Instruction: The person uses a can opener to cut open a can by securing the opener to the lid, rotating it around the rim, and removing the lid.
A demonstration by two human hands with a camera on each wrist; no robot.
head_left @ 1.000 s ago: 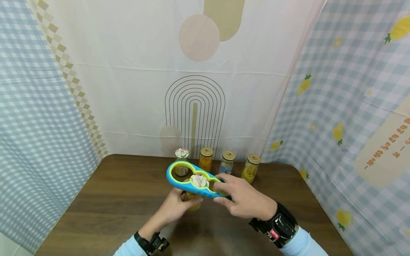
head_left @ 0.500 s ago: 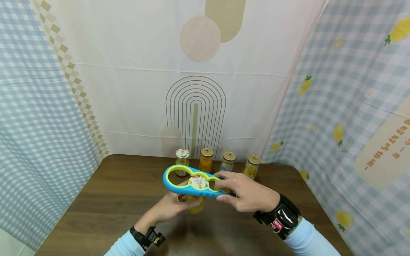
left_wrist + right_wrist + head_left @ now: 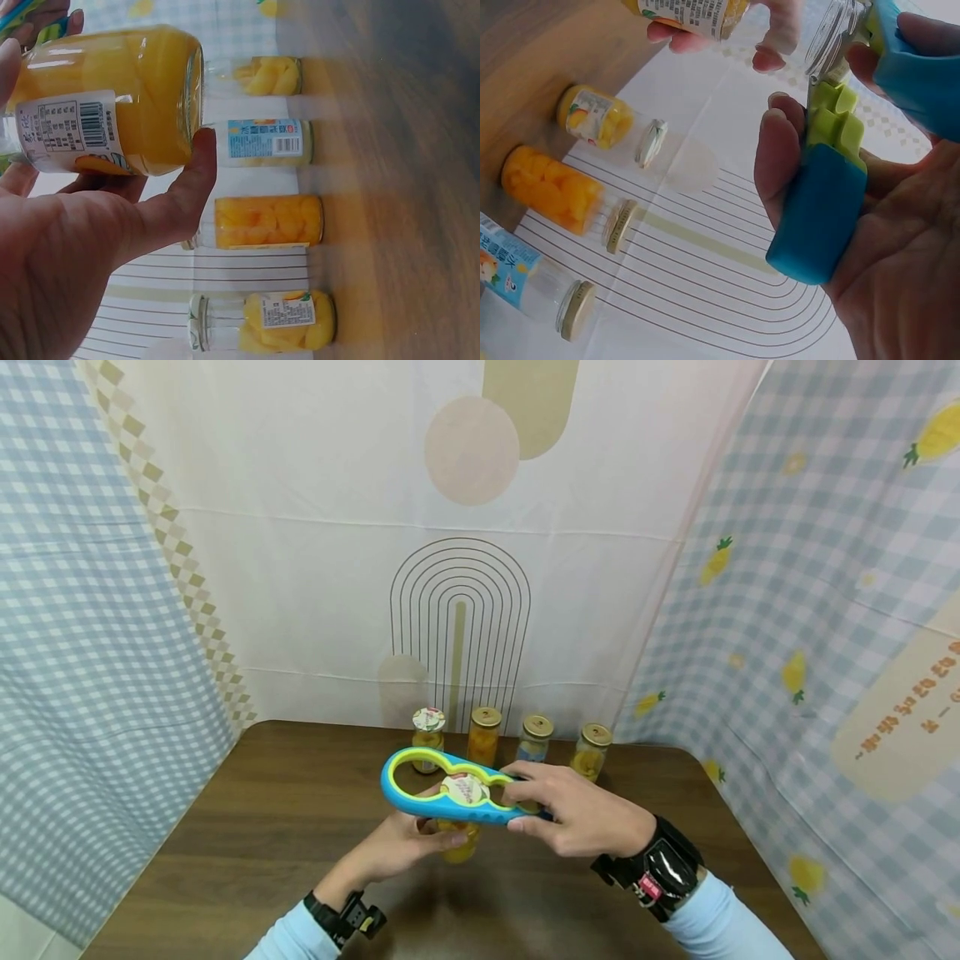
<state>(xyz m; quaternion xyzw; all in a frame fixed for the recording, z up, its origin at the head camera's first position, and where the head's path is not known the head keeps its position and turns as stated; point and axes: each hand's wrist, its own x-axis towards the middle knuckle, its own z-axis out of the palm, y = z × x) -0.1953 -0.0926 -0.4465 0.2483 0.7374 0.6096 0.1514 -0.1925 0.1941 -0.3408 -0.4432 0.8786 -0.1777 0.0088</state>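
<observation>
My left hand [image 3: 393,850] grips a glass jar [image 3: 154,97] of yellow fruit pieces round its body, above the table. A white label with a barcode shows on its side in the left wrist view. My right hand [image 3: 581,814] holds a jar opener [image 3: 427,804], blue outside and lime green inside, with several ring openings of different sizes. The jar's white printed lid [image 3: 465,788] shows through a middle opening. Whether the opener presses tightly on the lid, I cannot tell. Fingers and thumb wrap the opener's narrow end in the right wrist view.
A row of jars stands along the table's back edge: one with a white printed lid [image 3: 428,720], an orange-filled jar [image 3: 483,745], a blue-labelled jar [image 3: 262,140] and another yellow-fruit jar [image 3: 588,760]. The brown wooden table [image 3: 247,843] meets hanging cloths behind and at the sides.
Over the first half second the opener turns a little, its wide end dropping and its held end rising; my right hand shifts slightly right. Since then almost nothing moves.
</observation>
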